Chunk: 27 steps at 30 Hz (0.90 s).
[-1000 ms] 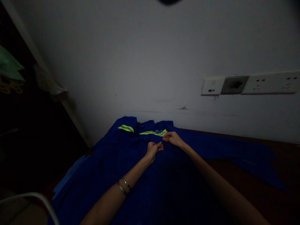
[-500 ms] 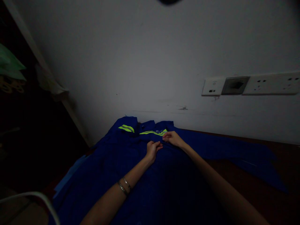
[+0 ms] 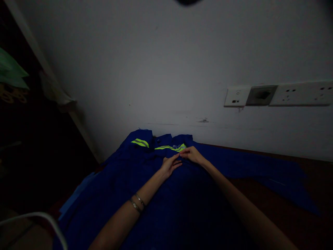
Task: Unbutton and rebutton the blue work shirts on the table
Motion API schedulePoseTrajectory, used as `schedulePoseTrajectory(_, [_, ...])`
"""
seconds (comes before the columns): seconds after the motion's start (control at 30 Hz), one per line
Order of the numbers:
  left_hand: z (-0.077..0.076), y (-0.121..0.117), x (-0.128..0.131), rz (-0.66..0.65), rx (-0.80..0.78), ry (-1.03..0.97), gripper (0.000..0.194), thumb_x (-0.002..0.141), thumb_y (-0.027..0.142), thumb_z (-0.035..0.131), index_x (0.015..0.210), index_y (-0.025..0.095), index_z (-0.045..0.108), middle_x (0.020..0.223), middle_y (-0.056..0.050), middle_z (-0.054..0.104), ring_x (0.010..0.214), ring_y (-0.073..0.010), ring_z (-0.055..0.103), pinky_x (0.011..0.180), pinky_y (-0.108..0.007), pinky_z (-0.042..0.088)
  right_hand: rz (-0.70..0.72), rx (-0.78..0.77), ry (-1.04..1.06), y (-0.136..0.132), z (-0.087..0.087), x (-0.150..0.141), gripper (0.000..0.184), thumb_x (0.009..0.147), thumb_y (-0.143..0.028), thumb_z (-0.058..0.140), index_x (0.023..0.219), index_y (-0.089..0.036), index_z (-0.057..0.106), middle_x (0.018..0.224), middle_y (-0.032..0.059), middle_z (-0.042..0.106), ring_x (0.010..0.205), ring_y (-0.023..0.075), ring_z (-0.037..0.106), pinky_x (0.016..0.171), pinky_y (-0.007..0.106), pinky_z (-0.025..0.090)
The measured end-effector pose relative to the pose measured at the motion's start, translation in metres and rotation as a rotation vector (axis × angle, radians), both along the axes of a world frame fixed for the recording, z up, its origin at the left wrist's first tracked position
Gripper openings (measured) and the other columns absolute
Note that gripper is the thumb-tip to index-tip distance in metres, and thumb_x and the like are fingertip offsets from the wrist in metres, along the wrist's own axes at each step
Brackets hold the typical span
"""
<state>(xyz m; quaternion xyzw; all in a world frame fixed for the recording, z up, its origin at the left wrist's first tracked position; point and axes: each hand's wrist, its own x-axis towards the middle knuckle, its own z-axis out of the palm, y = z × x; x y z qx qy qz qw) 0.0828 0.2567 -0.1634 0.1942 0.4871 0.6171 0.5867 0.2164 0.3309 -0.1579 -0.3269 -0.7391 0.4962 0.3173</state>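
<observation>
In the head view, your left hand [image 3: 170, 166] and right hand [image 3: 191, 154] meet over the front of the blue garment [image 3: 135, 170], just below its chest stripe [image 3: 168, 148]. Your right fingertips are drawn together and, as far as this dim light allows, seem to pinch a bit of the cloth. Your left thumb and forefinger reach to the same spot, with the lower fingers loosely spread; whether they grip anything, you cannot tell from here.

The likeliest trouble is a slip or a missed pinch, since the fingertips crowd together and dark cloth in poor light hides its edges. The folds are loose too, so a tug at one point could drag the front askew or catch a second layer.

The garment lies rumpled over a dark red surface [image 3: 244, 189], its upper edge by the pale wall [image 3: 156, 69], one part stretching away to the right. Socket plates [image 3: 296, 94] sit above that side; green cloth [image 3: 11, 69] hangs at far left, and a white cable [image 3: 33, 214] curves in the lower left corner.
</observation>
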Motion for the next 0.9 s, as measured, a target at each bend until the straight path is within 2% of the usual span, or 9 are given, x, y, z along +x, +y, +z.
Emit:
schedulePoseTrajectory(0.23, [-0.006, 0.0025, -0.0024, 0.013, 0.01, -0.031, 0.03, 0.058, 0.01, 0.072, 0.07, 0.014, 0.044, 0.069, -0.005, 0.062, 0.062, -0.0159, 0.061, 0.066, -0.034, 0.053, -0.051, -0.225, 0.092, -0.0038, 0.0014, -0.0026, 0.02, 0.057, -0.017, 0.066, 0.075, -0.009, 0.065, 0.053, -0.0004, 0.06, 0.049, 0.0092, 0.053, 0.054, 0.022, 0.043])
schedulePoseTrajectory(0.47, [-0.0009, -0.0008, -0.001, 0.024, 0.032, -0.029, 0.017, 0.062, 0.013, 0.069, 0.066, 0.01, 0.053, 0.065, -0.006, 0.061, 0.057, -0.0122, 0.059, 0.065, -0.028, 0.052, -0.094, -0.26, 0.107, -0.0069, 0.0038, -0.0035, 0.008, 0.056, -0.015, 0.066, 0.062, -0.011, 0.063, 0.049, -0.0001, 0.059, 0.048, 0.01, 0.054, 0.052, 0.021, 0.044])
schedulePoseTrajectory(0.57, [-0.0018, -0.0005, -0.001, 0.028, 0.044, -0.026, 0.018, 0.062, 0.014, 0.07, 0.067, 0.009, 0.054, 0.067, -0.007, 0.062, 0.058, -0.0124, 0.059, 0.063, -0.027, 0.051, -0.099, -0.215, 0.073, -0.0056, 0.0038, -0.0046, 0.006, 0.056, -0.014, 0.064, 0.061, -0.011, 0.064, 0.049, 0.0002, 0.06, 0.047, 0.0099, 0.054, 0.051, 0.021, 0.043])
schedulePoseTrajectory(0.67, [-0.0033, 0.0, -0.0002, 0.059, 0.046, -0.012, 0.02, 0.06, 0.015, 0.071, 0.065, 0.01, 0.052, 0.064, -0.006, 0.061, 0.056, -0.0121, 0.059, 0.063, -0.027, 0.051, -0.11, -0.108, -0.005, -0.0029, 0.0026, -0.0059, 0.007, 0.057, -0.016, 0.063, 0.062, -0.011, 0.065, 0.051, 0.001, 0.061, 0.048, 0.0105, 0.055, 0.049, 0.02, 0.042])
schedulePoseTrajectory(0.77, [-0.0044, 0.0001, 0.0018, 0.106, 0.053, 0.004, 0.024, 0.059, 0.015, 0.072, 0.062, 0.012, 0.048, 0.058, -0.003, 0.058, 0.053, -0.012, 0.058, 0.061, -0.027, 0.051, -0.155, 0.014, -0.09, -0.0021, 0.003, -0.0061, 0.01, 0.057, -0.017, 0.062, 0.064, -0.012, 0.067, 0.056, 0.0021, 0.064, 0.052, 0.0118, 0.057, 0.05, 0.02, 0.042])
schedulePoseTrajectory(0.9, [-0.0055, 0.0001, 0.0054, 0.179, 0.062, 0.041, 0.029, 0.058, 0.015, 0.072, 0.059, 0.013, 0.043, 0.053, -0.001, 0.055, 0.051, -0.0132, 0.058, 0.055, -0.027, 0.05, -0.224, 0.104, -0.183, -0.0074, 0.0094, -0.0059, 0.012, 0.057, -0.016, 0.061, 0.066, -0.013, 0.068, 0.061, 0.0029, 0.066, 0.059, 0.0137, 0.059, 0.053, 0.02, 0.041])
